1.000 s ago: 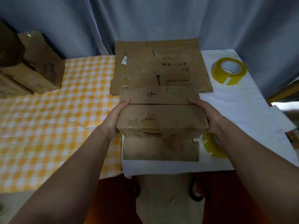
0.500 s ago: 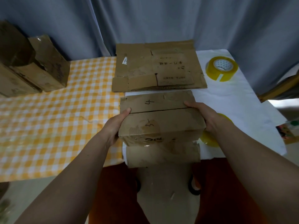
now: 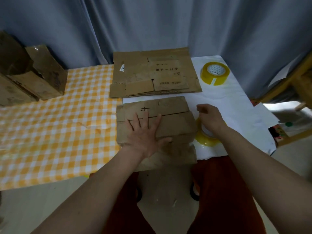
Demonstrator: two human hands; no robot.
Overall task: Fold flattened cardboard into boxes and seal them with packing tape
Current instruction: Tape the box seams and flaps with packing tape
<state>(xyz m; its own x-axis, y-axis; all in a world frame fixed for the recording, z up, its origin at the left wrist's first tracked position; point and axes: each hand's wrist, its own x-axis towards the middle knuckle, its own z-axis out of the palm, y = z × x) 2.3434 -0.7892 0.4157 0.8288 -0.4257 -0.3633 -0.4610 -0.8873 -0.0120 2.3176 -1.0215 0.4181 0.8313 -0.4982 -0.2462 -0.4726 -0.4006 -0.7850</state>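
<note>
Left hand [image 3: 143, 132] flat, fingers spread, pressing folded box [image 3: 172, 127] at table's near edge, right hand [image 3: 210, 118] loosely curled, grasping nothing, above near tape roll [image 3: 203, 138], flattened cardboard stack [image 3: 152, 75] behind, second tape roll [image 3: 215, 73] far right.

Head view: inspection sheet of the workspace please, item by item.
Surface: table with yellow checked cloth and white sheet.
Job's things: folded box near the table's front edge; flattened cardboard stack behind it; two tape rolls, far and near.
Clutter: cardboard boxes at far left.
Hands: left hand flat on the box; right hand over the near roll, fingers loosely curled.
Cables: nothing seen.
Surroundings: blue-grey curtain behind; wooden furniture at right.
</note>
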